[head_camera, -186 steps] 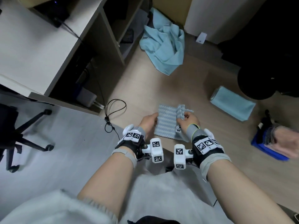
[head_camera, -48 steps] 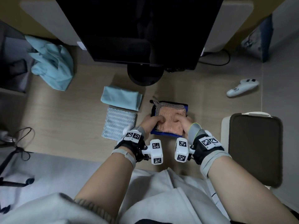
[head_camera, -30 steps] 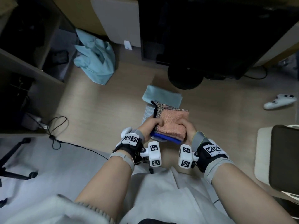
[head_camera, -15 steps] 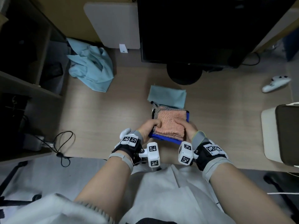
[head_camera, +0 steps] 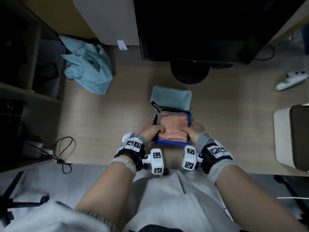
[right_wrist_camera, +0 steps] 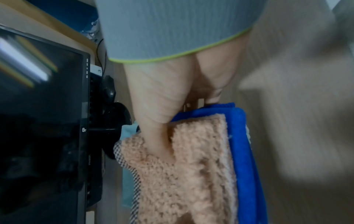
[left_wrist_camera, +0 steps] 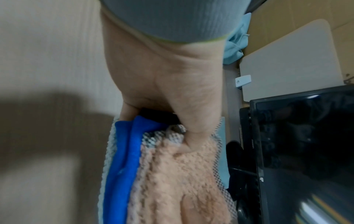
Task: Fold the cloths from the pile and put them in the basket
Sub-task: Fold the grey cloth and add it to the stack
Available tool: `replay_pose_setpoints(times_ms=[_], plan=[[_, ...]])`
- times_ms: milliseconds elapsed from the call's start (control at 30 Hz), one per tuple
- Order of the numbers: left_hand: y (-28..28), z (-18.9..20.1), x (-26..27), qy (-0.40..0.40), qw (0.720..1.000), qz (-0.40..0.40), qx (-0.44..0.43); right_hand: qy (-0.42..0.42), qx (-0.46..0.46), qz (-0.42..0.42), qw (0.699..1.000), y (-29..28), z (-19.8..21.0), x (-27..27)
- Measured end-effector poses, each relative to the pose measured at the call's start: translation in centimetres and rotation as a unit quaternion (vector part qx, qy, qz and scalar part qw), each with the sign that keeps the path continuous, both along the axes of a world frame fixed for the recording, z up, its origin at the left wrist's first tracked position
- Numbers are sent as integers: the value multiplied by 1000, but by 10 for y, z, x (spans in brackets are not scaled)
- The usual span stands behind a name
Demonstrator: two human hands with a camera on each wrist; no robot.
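Note:
A stack of folded cloths sits between both hands at the desk's middle: a pink fluffy cloth point(head_camera: 173, 129) on top, a checked mesh cloth point(head_camera: 168, 113) under it, a blue cloth point(head_camera: 170, 143) lowest. My left hand point(head_camera: 151, 131) grips the stack's left side with the thumb pressed into the pink cloth point(left_wrist_camera: 172, 174). My right hand point(head_camera: 194, 133) grips the right side the same way point(right_wrist_camera: 162, 98). A pale ribbed cloth point(left_wrist_camera: 110, 151) shows just beneath the blue cloth point(left_wrist_camera: 122, 159). A folded light-blue cloth point(head_camera: 171, 97) lies right behind the stack. The crumpled light-blue pile point(head_camera: 87, 69) is at the back left.
A black monitor point(head_camera: 200, 27) on a round stand point(head_camera: 189, 72) fills the back. A white-rimmed dark container point(head_camera: 284, 136) sits at the right edge, a white controller point(head_camera: 291, 80) behind it. Shelves point(head_camera: 25, 91) and a looped cable point(head_camera: 63, 148) are on the left.
Both hands lifted the pink-topped stack from the right and carried it left over the pale ribbed cloth. It now sits lower, right in front of the folded light-blue cloth.

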State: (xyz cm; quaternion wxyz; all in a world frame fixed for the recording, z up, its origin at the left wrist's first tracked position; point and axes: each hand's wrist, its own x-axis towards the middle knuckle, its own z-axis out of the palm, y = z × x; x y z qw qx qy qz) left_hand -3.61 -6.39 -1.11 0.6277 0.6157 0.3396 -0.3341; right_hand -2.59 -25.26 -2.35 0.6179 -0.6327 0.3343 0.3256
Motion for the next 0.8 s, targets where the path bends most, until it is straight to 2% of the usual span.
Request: replay_pose_setpoints(times_ms=[100,200,467,667,733,800], plan=[[2,-13,5,11,1000,2,24,1,-17,23,1000,4,-2,7],[4,-10,8,16,999,11,26,-13,-48,29,998,8,-13,9],[12,-13,8,43,996,-39,62,-31,-108,81,990,16,-23,9],[20,-15,6,14,998,-45,48,-35,-135,83,987,18,-28,7],[23,-17,6,4,998,-36,57,-32,-182,77,980,18,-36,6],[27,-15,7,6,997,-13,73,-12,-240,55,969,23,-24,6]])
